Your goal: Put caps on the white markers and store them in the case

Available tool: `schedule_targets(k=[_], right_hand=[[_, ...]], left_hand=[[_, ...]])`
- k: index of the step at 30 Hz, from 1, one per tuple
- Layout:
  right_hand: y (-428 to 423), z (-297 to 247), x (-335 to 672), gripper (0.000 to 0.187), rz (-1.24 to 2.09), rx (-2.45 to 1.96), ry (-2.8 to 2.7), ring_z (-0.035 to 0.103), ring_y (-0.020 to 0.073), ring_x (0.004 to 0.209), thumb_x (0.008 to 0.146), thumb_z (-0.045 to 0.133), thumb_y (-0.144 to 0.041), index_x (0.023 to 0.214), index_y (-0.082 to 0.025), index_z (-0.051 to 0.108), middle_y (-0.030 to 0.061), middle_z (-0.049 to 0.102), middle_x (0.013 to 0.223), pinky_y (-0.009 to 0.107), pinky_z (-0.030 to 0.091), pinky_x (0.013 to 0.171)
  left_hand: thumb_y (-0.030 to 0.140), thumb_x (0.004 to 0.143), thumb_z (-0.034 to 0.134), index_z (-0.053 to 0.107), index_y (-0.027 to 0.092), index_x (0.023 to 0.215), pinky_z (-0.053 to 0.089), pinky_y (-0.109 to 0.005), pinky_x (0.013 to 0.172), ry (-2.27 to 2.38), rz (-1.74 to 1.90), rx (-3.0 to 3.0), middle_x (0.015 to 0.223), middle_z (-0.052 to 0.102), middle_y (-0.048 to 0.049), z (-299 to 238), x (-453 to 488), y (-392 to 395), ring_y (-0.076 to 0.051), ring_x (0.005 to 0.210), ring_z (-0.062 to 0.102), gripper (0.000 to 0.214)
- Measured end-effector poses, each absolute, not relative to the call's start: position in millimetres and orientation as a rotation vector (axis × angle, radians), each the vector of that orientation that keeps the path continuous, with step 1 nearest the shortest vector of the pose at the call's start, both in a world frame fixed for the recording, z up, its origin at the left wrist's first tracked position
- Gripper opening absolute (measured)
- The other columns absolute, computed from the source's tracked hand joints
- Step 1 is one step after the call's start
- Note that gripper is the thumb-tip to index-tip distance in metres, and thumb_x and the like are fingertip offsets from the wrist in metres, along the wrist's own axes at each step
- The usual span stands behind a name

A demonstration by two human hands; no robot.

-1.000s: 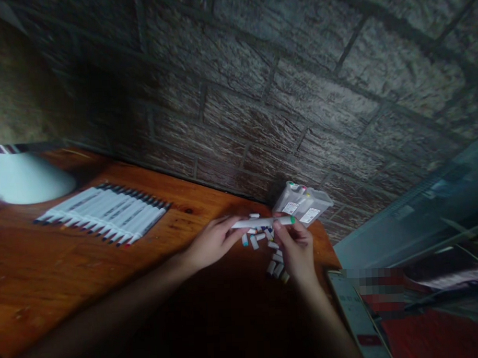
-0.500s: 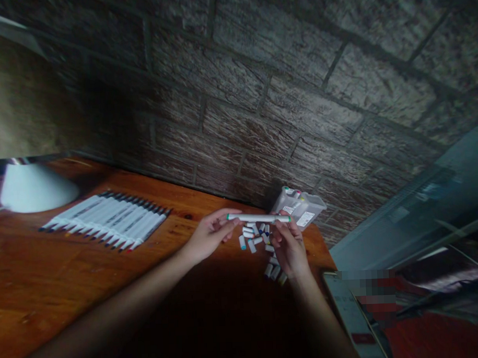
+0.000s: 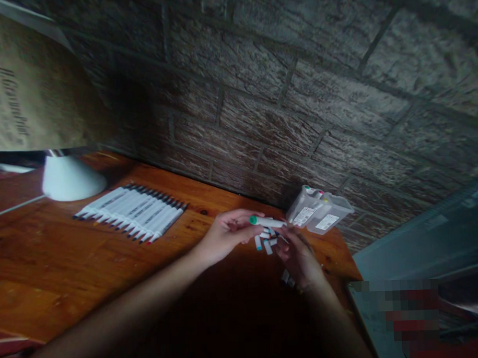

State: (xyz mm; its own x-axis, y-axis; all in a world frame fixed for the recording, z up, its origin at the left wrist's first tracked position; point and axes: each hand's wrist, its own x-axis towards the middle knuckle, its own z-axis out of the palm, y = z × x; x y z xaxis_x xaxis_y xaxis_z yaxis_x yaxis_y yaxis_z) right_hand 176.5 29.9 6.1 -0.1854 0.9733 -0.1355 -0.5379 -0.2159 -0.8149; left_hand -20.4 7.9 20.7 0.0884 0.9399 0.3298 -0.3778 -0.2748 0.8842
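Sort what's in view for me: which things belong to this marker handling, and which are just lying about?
Likely in use:
- white marker, in the left hand, right hand at its other end
- loose caps
- row of uncapped markers
- clear box

Probably just there:
- lamp
- cord

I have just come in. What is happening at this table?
A person's left hand holds a white, green-ended marker, and the right hand is at its other end. White caps lie on the table below. A row of markers lies near the lamp; clear containers stand beyond the right hand.
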Motion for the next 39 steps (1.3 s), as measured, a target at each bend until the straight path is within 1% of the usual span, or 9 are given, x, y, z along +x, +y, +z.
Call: schedule_targets(k=[4,8,14,19,26,31,34,36,39], right_hand=[[28.2,5.8,174.2,0.031,1.675,-0.845,-0.776,0.041,0.0019,0.051,0.073,0.083,-0.027,0.1,-0.019,0.069,-0.0046,0.064,0.077,0.013,0.039,0.048],[30.8,5.4,174.7,0.028,1.598,-0.879,-0.805,0.04,0.0043,0.051,0.072,0.082,-0.033,0.092,-0.02,0.067,-0.0039,0.063,0.076,0.015,0.033,0.045],[29.5,10.7,179.9,0.04,1.015,-1.06,-1.202,0.037,0.0084,0.047,0.084,0.065,-0.055,0.069,-0.02,0.052,-0.0063,0.049,0.056,0.021,0.03,0.046],[23.1,11.6,179.7,0.046,0.57,-1.183,-1.666,0.041,0.0105,0.053,0.093,0.052,-0.051,0.06,-0.019,0.051,-0.0038,0.047,0.055,0.025,0.031,0.053],[16.3,11.2,179.0,0.054,0.642,-1.218,-1.73,0.032,0.0093,0.046,0.091,0.049,-0.052,0.048,-0.02,0.041,-0.004,0.035,0.047,0.026,0.025,0.048],[11.4,26.5,188.3,0.048,0.596,-1.042,-1.775,0.033,0.0091,0.045,0.085,0.059,-0.042,0.046,-0.02,0.042,-0.0037,0.037,0.046,0.026,0.026,0.048],[23.6,44.2,221.8,0.047,0.526,-0.977,-1.529,0.03,0.0091,0.042,0.081,0.06,-0.045,0.047,-0.023,0.038,-0.0049,0.033,0.045,0.026,0.024,0.044],[35.5,54.3,250.3,0.044,0.43,-0.964,-1.354,0.024,0.0101,0.042,0.088,0.04,-0.05,0.052,-0.025,0.034,-0.0057,0.028,0.046,0.025,0.021,0.042],[44.1,57.0,271.2,0.038,0.256,-1.09,-1.036,0.025,0.01,0.044,0.085,0.048,-0.043,0.055,-0.025,0.035,-0.0064,0.03,0.049,0.026,0.02,0.043]], left_hand=[[0.024,0.07,0.083,0.076,0.015,0.097,0.045,-0.02,0.054,0.64,1.457,1.211,0.08,0.074,-0.0036,24.3,-19.8,5.6,-0.009,0.059,0.059,0.029],[0.025,0.073,0.08,0.073,0.015,0.098,0.049,-0.021,0.059,0.63,1.443,1.266,0.088,0.076,-0.0051,24.8,-21.9,6.7,-0.014,0.072,0.067,0.028],[0.03,0.09,0.063,0.068,0.017,0.1,0.05,-0.024,0.075,1.027,1.344,1.825,0.093,0.073,-0.0037,18.0,-28.8,9.3,-0.016,0.084,0.067,0.017],[0.034,0.095,0.054,0.068,0.025,0.111,0.049,-0.029,0.082,1.257,0.937,2.366,0.099,0.074,-0.0044,-0.2,-24.6,5.9,-0.021,0.088,0.069,0.023],[0.042,0.098,0.047,0.069,0.029,0.117,0.048,-0.03,0.085,1.109,0.876,2.255,0.107,0.075,-0.0036,4.7,-13.3,-2.2,-0.024,0.094,0.069,0.031],[0.041,0.096,0.05,0.074,0.022,0.099,0.047,-0.022,0.064,0.797,0.872,1.958,0.08,0.07,-0.0025,27.9,-12.9,-4.1,-0.016,0.073,0.062,0.031],[0.051,0.094,0.051,0.072,0.018,0.091,0.031,-0.02,0.041,0.794,0.685,1.748,0.054,0.047,0.0028,30.6,-28.7,0.6,-0.01,0.046,0.041,0.039],[0.056,0.09,0.053,0.069,0.017,0.088,0.021,-0.02,0.037,0.864,0.639,1.618,0.05,0.036,0.0057,26.5,-43.5,8.9,-0.009,0.041,0.031,0.042],[0.06,0.088,0.054,0.062,0.019,0.086,0.018,-0.02,0.037,1.125,0.977,1.464,0.051,0.036,0.0072,16.9,-57.2,25.8,-0.008,0.04,0.028,0.042]])
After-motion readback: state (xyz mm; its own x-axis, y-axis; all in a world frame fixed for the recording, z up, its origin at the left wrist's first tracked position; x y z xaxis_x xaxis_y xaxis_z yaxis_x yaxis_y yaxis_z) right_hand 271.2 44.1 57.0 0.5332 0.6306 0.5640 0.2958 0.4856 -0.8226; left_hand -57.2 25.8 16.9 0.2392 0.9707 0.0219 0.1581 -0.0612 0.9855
